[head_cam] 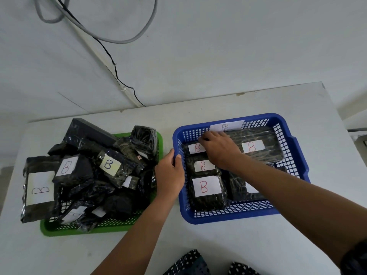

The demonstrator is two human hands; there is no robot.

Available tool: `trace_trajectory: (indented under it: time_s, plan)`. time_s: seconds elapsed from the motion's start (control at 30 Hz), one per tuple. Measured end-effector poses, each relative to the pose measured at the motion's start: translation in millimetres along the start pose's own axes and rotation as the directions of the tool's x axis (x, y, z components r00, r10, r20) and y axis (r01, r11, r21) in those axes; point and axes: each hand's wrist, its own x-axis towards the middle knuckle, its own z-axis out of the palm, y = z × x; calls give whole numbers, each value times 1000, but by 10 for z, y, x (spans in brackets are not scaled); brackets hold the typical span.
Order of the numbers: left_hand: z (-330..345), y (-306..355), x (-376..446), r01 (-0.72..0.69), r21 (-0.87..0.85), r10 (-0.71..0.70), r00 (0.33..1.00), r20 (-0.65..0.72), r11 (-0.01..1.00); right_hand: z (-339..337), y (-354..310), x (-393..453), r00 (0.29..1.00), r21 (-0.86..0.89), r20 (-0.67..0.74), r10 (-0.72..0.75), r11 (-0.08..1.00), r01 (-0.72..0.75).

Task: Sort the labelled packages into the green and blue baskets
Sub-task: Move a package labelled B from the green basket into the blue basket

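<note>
Since every package here is wrapped in glossy black film, we judge them to be light, a little soft at the skin and slippery where the plastic wrinkles, so a pinch on loose film could slide or tear. We would take each one across its body, thumb on one long edge and fingers on the other, clear of the paper label.

Our left hand (pixel 171 171) grips the near-left rim of the blue basket (pixel 297 153), thumb inside the wall and fingers outside, steadying it on the counter (pixel 218 245). Our right hand (pixel 219 149) reaches into the basket and lies palm down over the back-left package (pixel 195 148), its fingers bent towards the far wall; whether they pinch that package or only press on it we cannot tell, since the palm hides the fingertips.

The blue basket holds flat packages laid side by side in a single layer, each with a red B showing: a large slab (pixel 256 147) at the back right, a middle one (pixel 203 166) and a front one (pixel 206 190) down the left side. The slab looks stiff and would need a wide hold.

The green basket (pixel 103 227) stands just to the left, heaped with a loose pile of packages (pixel 89 175), some hanging over its rim. That heap looks unstable; we would lift from the top, not drag from beneath.
</note>
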Motion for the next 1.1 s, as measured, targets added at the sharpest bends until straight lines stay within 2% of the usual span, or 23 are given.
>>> trace_trajectory:
  time_s: [0.1, 0.17, 0.23, 0.33, 0.4, 0.5, 0.6, 0.7, 0.77, 0.87, 0.93, 1.0, 1.1]
  plan:
    - [-22, 23, -5, 14, -42, -13, 1000, 8, 999, 1, -13, -65, 1000, 6, 27, 4, 1000, -4]
    - [-63, 44, -21, 38, -67, -36, 999, 37, 997, -66, -43, -94, 1000, 73, 22, 19, 997, -20]
    - [-132, 39, -49, 57, -112, -47, 995, 86, 992, -173, -111, -115, 997, 177, -56, 47, 984, -36]
    - [-358, -13, -135, 66, -180, -38, 987, 156, 981, -360, -310, -129, 961, 358, -255, 107, 934, -9]
    - [-572, -91, -193, 27, -152, -6, 991, 137, 988, -481, -508, -111, 932, 485, -329, 152, 874, 29]
    - [-926, -199, -250, -34, -136, 34, 999, -4, 990, -649, -847, 17, 936, 617, -320, 144, 781, 90]
    - [-1215, -308, -220, -38, -131, 24, 995, -102, 991, -749, -1168, 206, 963, 660, -258, 81, 743, 114]
    - [-1374, -410, -116, -54, -117, 41, 993, -112, 992, -752, -1359, 396, 991, 655, -126, 53, 754, 43]
    - [-1449, -454, -52, -79, -104, 69, 994, -90, 991, -733, -1406, 489, 987, 654, -124, 102, 756, 4]
    - [-1564, -533, 84, -214, 141, 228, 969, -98, 967, -752, -1450, 546, 976, 653, -130, 173, 755, -47]
    - [-1665, -617, 202, -256, 349, 283, 959, -26, 901, -768, -1491, 573, 980, 617, -119, 160, 785, -53]
    - [-1785, -721, 321, -274, 520, 267, 959, 89, 809, -791, -1543, 603, 982, 596, -118, 145, 802, -47]
    - [-1924, -792, 475, -316, 555, 263, 949, 175, 769, -855, -1650, 620, 977, 528, -155, 149, 848, -45]
